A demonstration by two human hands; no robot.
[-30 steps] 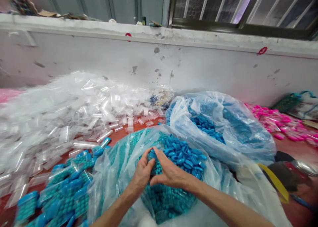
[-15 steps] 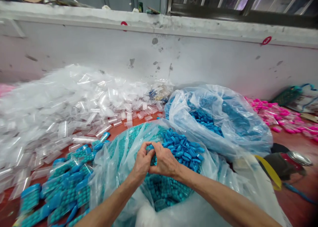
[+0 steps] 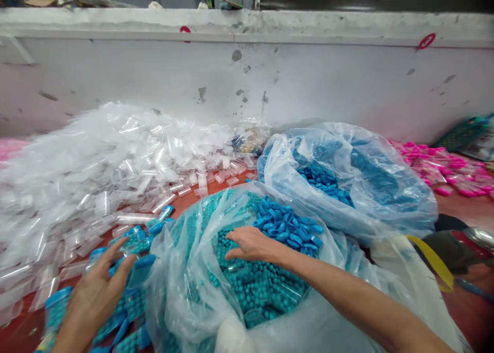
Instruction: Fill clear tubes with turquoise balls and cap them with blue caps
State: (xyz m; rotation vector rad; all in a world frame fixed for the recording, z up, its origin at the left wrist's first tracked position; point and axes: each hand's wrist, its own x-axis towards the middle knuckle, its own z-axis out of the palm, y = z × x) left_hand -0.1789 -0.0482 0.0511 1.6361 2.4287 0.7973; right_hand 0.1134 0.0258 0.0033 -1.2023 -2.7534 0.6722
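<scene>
Left hand (image 3: pixel 94 286): fingers spread wide, thumb near the blue-capped container (image 3: pixel 139 277) beside the bead bag (image 3: pixel 179 276). Right hand (image 3: pixel 250 244): fingers parted over the teal beads (image 3: pixel 249 291), nothing visible between. Container — probably light, stiff, slick — is best held by its sides, below the cap (image 3: pixel 145 261).

Small round turquoise beads (image 3: pixel 250 288) lying heaped in translucent plastic bag (image 3: pixel 185 296); clear, blue-capped, bead-filled plastic packs (image 3: pixel 134 304) lying jumbled alongside.
</scene>
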